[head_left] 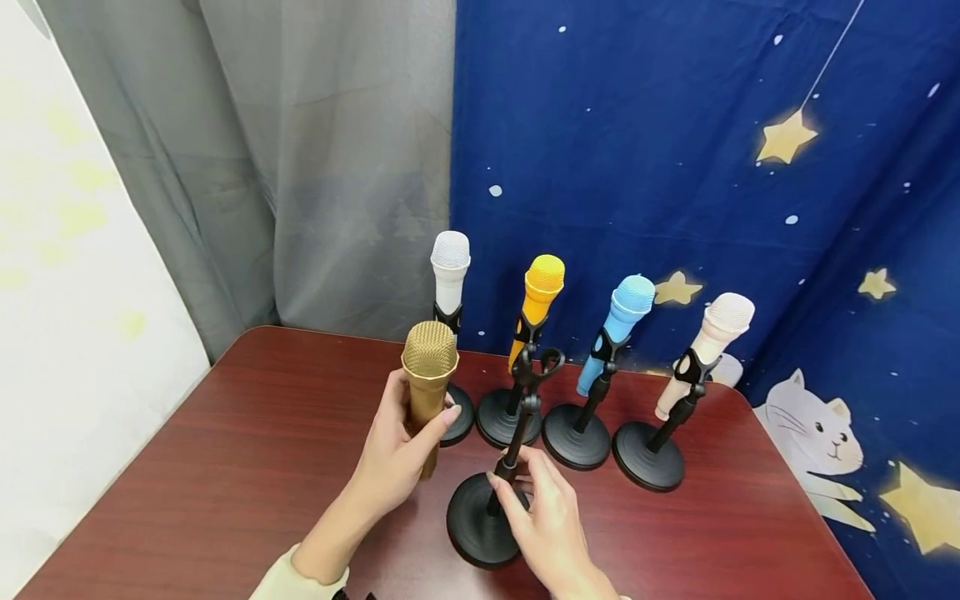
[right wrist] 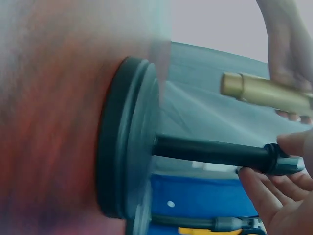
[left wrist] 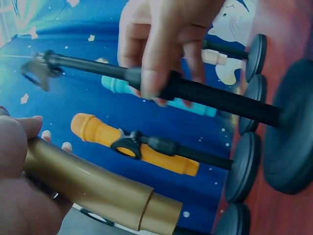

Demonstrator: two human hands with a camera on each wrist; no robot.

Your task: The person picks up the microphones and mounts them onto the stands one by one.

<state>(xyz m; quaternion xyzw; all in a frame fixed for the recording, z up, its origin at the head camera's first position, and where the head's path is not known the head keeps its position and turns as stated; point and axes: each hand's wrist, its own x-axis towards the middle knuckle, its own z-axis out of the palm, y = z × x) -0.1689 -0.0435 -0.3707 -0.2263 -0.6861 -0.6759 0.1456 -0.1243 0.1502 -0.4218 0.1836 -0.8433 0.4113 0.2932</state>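
Observation:
My left hand (head_left: 397,454) grips a gold microphone (head_left: 429,367) by its body, mesh head up. In the left wrist view the lower body of that gold microphone (left wrist: 93,183) sticks out past the palm. With thumb and fingers my right hand (head_left: 546,517) pinches the pole of a black desk stand (head_left: 483,521), at the collar partway up. That stand's round base (right wrist: 129,142) is low over the tabletop, and its clip (head_left: 536,367) at the top holds no microphone. The gold microphone is to the left of the stand, apart from it.
Behind stands a row of microphones on black stands: white (head_left: 450,267), yellow (head_left: 543,287), light blue (head_left: 624,312) and pale pink (head_left: 712,337). They are on a reddish-brown table (head_left: 247,450). A grey curtain (head_left: 360,167) and a blue starry curtain (head_left: 637,125) hang beyond.

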